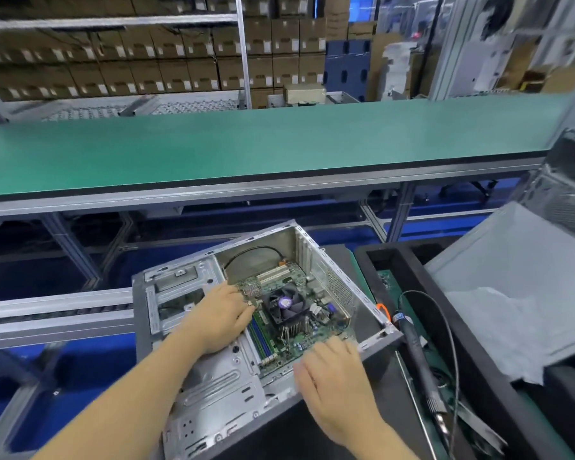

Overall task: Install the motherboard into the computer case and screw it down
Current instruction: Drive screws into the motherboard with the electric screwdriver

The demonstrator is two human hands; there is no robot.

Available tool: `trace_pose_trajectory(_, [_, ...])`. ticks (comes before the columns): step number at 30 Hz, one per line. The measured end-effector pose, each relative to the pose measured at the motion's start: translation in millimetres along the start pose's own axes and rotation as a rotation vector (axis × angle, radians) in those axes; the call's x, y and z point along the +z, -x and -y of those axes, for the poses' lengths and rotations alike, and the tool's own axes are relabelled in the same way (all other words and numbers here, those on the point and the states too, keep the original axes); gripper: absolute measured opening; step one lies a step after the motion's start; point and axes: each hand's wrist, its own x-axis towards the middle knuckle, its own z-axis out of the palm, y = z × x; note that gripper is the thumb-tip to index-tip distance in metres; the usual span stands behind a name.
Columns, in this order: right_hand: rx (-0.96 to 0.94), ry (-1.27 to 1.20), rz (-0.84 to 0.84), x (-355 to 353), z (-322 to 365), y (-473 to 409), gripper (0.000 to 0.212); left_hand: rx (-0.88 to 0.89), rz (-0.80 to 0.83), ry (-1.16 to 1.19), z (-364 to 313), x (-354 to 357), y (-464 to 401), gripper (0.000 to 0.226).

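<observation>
Inside the computer case (193, 376), both hands lie flat, fingers extended: left hand (221, 318) and right hand (332, 376) touching the motherboard (289, 340) edges, gripping nothing.

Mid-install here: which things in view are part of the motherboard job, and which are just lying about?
In the job: motherboard, computer case, left hand, right hand, electric screwdriver.

Lying about: grey side panel, plastic bag, green conveyor belt, stacked cartons.

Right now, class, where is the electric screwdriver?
In the head view the screwdriver lies on the right, just outside the case, beyond the right hand, its cable looping up beside the black tray.
</observation>
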Motion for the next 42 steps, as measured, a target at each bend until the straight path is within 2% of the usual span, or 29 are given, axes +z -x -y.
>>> trace_pose_trajectory(2, [0.012, 0.071, -0.016, 1.6, -10.8, -8.8, 0.038, -0.065, -0.055, 0.021, -3.4, 8.6, -3.2, 0.061])
trace_pose_trajectory(5, [-0.092, 0.090, 0.063, 5.7, -43.2, -16.3, 0.036, -0.166, -0.085, 0.045, -21.3, 9.1, -7.6, 0.063])
trace_pose_trajectory(9, [-0.101, 0.254, 0.413, -5.9, -98.9, -61.0, 0.045, -0.201, -0.052, -0.182, -54.2, 5.3, -9.1, 0.055])
trace_pose_trajectory(11, [0.029, 0.283, 0.597, -13.1, -124.1, -77.3, 0.057, -0.166, -0.033, -0.187, -69.3, 10.8, -5.2, 0.046])
trace_pose_trajectory(13, [0.199, 0.213, 0.480, -8.9, -123.8, -69.8, 0.041, -0.122, -0.021, -0.070, -63.1, 11.4, -5.7, 0.047])
trace_pose_trajectory(14, [0.351, 0.101, 0.386, -7.1, -111.2, -60.4, 0.051, -0.127, -0.028, -0.003, -54.1, 9.9, -7.0, 0.053])
trace_pose_trajectory(16, [0.733, -0.332, 0.313, -4.4, -75.4, -40.0, 0.079, -0.152, -0.049, 0.022, -39.4, 7.9, -9.0, 0.063])
trace_pose_trajectory(17, [0.858, -0.502, 0.328, 0.8, -61.6, -32.7, 0.084, -0.158, -0.046, 0.020, -36.7, 8.5, -8.6, 0.064])
trace_pose_trajectory(18, [0.904, -0.527, 0.319, 5.7, -52.9, -30.6, 0.083, -0.169, -0.043, 0.028, -36.3, 10.2, -7.9, 0.064])
trace_pose_trajectory(21, [0.849, -0.332, 0.296, 13.4, -60.0, -38.4, 0.075, -0.226, -0.069, 0.019, -46.0, 13.9, -7.0, 0.059])
trace_pose_trajectory(23, [0.779, -0.264, 0.379, 7.4, -76.3, -50.0, 0.075, -0.242, -0.067, -0.012, -58.5, 11.0, -9.5, 0.052])
trace_pose_trajectory(25, [0.754, -0.269, 0.461, -1.4, -97.6, -59.9, 0.072, -0.243, -0.070, -0.031, -76.0, 13.5, -8.1, 0.043])
trace_pose_trajectory(29, [0.693, -0.311, 0.515, -8.6, -128.8, -65.2, 0.067, -0.177, -0.071, -0.062, -102.4, 23.8, 6.9, 0.027])
trace_pose_trajectory(34, [0.701, -0.391, 0.450, -0.8, -131.1, -57.8, 0.067, -0.158, -0.128, 0.082, -99.7, 22.2, 8.0, 0.040])
trace_pose_trajectory(37, [0.712, -0.386, 0.476, -2.7, -130.3, -56.0, 0.068, -0.162, -0.143, 0.084, -103.5, 22.4, 12.2, 0.048])
trace_pose_trajectory(42, [0.710, -0.414, 0.458, -0.5, -129.3, -55.0, 0.065, -0.259, -0.136, 0.145, -106.9, 19.0, 12.8, 0.062])
